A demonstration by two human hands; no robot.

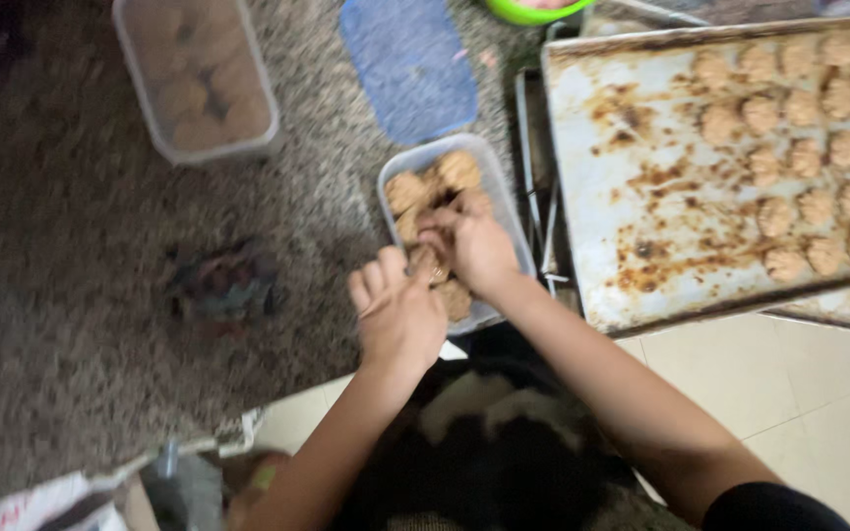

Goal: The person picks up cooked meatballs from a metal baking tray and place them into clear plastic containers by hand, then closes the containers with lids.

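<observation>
A clear plastic tub lies on the speckled stone counter, partly filled with round brown cookies. Both hands are over its near half. My right hand reaches into the tub with its fingers curled on the cookies. My left hand rests at the tub's near left edge, fingers bent, pinching a cookie together with the right hand's fingertips. Blur hides the exact grip.
A stained metal baking tray with several rows of cookies sits at the right, hanging over the counter edge. A second clear tub full of cookies stands at the back left. A blue lid lies behind the near tub.
</observation>
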